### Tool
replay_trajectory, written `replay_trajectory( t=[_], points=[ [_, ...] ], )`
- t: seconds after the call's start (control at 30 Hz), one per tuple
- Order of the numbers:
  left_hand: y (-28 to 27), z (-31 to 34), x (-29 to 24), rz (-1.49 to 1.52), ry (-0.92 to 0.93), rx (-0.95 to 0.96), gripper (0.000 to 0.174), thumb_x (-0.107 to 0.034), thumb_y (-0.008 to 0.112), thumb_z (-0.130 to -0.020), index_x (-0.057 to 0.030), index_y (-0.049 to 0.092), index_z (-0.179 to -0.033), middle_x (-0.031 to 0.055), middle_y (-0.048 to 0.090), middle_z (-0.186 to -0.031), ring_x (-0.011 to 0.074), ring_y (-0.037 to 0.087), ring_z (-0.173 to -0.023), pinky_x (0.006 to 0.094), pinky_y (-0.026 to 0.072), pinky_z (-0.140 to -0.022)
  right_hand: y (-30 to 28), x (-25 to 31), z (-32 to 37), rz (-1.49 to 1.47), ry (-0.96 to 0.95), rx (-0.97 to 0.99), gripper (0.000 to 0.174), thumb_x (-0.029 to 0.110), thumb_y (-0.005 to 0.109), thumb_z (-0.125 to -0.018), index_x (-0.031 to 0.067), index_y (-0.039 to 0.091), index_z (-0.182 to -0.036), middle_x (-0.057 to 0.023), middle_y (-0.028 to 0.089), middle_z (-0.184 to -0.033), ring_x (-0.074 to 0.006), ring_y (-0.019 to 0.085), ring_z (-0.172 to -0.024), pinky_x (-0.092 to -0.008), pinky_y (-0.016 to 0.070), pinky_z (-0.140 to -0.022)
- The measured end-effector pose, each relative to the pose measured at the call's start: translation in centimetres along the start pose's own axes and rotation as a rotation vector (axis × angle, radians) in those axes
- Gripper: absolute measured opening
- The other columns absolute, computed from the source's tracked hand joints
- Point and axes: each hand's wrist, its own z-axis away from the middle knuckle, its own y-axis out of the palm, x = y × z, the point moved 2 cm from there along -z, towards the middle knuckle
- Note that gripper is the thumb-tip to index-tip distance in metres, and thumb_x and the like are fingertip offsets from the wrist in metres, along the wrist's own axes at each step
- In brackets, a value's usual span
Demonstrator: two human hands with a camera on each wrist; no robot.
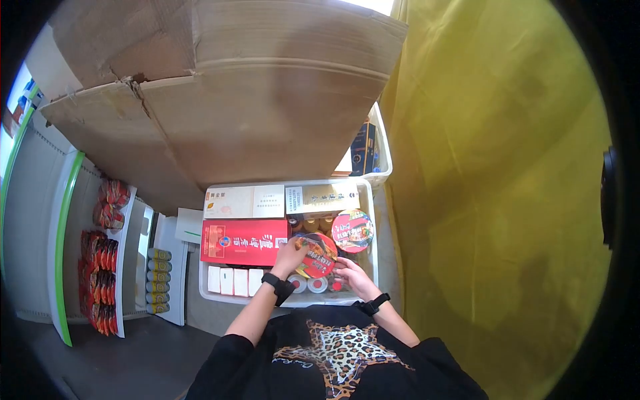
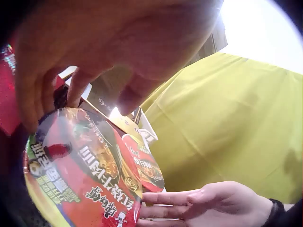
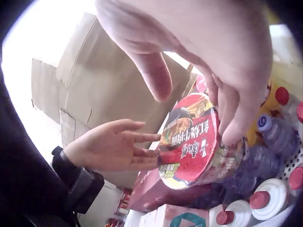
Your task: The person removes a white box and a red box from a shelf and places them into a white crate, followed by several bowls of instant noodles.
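A red instant noodle bowl (image 1: pixel 315 256) is held between both hands over a white crate (image 1: pixel 375 267). The left hand (image 1: pixel 291 257) touches its left side; in the right wrist view that hand's fingers (image 3: pixel 142 151) lie nearly straight against the lid edge. On the other side, the right hand (image 1: pixel 357 277) rests its fingers on the bowl's rim; the left wrist view shows them extended, palm up (image 2: pixel 222 203). The bowl's lid (image 2: pixel 90 175) faces up, slightly tilted. A second noodle bowl (image 1: pixel 352 231) sits in the crate just to the right.
The crate also holds a red box (image 1: pixel 244 243), a cream box (image 1: pixel 244 201), a gold box (image 1: pixel 323 200), small white boxes (image 1: pixel 235 281) and capped bottles (image 1: pixel 317 285). Cardboard (image 1: pixel 267 113) stands behind, a yellow curtain (image 1: pixel 493 200) hangs right, and shelves (image 1: pixel 67 247) stand left.
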Motion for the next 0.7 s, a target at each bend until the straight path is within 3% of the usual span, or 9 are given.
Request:
replay_trajectory(
  t=[0.1, 0.17, 0.27, 0.4, 0.5, 0.7],
  points=[
    [-0.8, -1.7, -1.1, -0.025, 0.071, -0.051, 0.055, -0.035, 0.057, -0.074, 0.0005, 0.048, -0.115, 0.0251, 0.054, -0.102, 0.0371, 0.048, -0.101, 0.0387, 0.0398, -0.085, 1.1, 0.7, -0.5, -0.158, -0.022, 0.013, 0.048, 0.009, 0.045, -0.084, 0.0040, 0.029, -0.129, -0.0069, 0.042, -0.125, -0.0149, 0.046, -0.108, -0.0290, 0.0413, -0.084],
    [-0.9, -3.6, -0.9, 0.060, 0.217, -0.009, 0.053, -0.032, 0.058, -0.074, 0.0017, 0.048, -0.114, 0.0246, 0.051, -0.108, 0.0356, 0.046, -0.104, 0.0380, 0.0379, -0.088, 2.2, 1.3, -0.8, -0.298, -0.041, 0.041, 0.050, 0.009, 0.046, -0.084, 0.0057, 0.027, -0.130, -0.0064, 0.040, -0.127, -0.0149, 0.045, -0.110, -0.0304, 0.0402, -0.086],
    [0.3, -4.5, 0.1, 0.207, 0.363, 0.007, 0.050, -0.028, 0.060, -0.073, 0.0031, 0.050, -0.111, 0.0232, 0.047, -0.115, 0.0344, 0.044, -0.108, 0.0380, 0.0366, -0.090, 2.7, 0.3, -2.8, -0.276, -0.011, 0.045, 0.054, 0.009, 0.047, -0.084, 0.0070, 0.024, -0.132, -0.0061, 0.041, -0.125, -0.0147, 0.045, -0.109, -0.0310, 0.0390, -0.088],
    [0.9, -0.5, -1.8, -0.039, 0.442, -0.012, 0.051, -0.027, 0.059, -0.073, -0.0007, 0.047, -0.115, 0.0227, 0.046, -0.116, 0.0365, 0.042, -0.109, 0.0391, 0.0360, -0.091, 2.4, -1.6, -4.0, -0.186, 0.040, 0.047, 0.054, 0.014, 0.049, -0.083, 0.0098, 0.027, -0.132, -0.0023, 0.043, -0.123, -0.0117, 0.043, -0.107, -0.0299, 0.0354, -0.086],
    [2.1, 1.9, -1.3, -0.190, 0.401, -0.025, 0.049, -0.026, 0.059, -0.074, -0.0017, 0.047, -0.114, 0.0279, 0.036, -0.124, 0.0411, 0.034, -0.117, 0.0418, 0.0309, -0.096, 3.2, -0.2, -3.4, -0.177, -0.011, 0.051, 0.055, 0.014, 0.048, -0.083, 0.0101, 0.026, -0.133, -0.0026, 0.042, -0.123, -0.0119, 0.044, -0.105, -0.0299, 0.0359, -0.086],
    [2.8, 2.8, -0.8, -0.453, 0.485, -0.079, 0.057, -0.028, 0.061, -0.071, -0.0049, 0.041, -0.120, 0.0275, 0.033, -0.126, 0.0428, 0.031, -0.117, 0.0445, 0.0292, -0.097, 3.3, 0.0, -3.4, -0.154, -0.055, 0.034, 0.054, 0.015, 0.047, -0.083, 0.0091, 0.026, -0.133, -0.0051, 0.039, -0.128, -0.0142, 0.042, -0.109, -0.0311, 0.0351, -0.087]
  ],
)
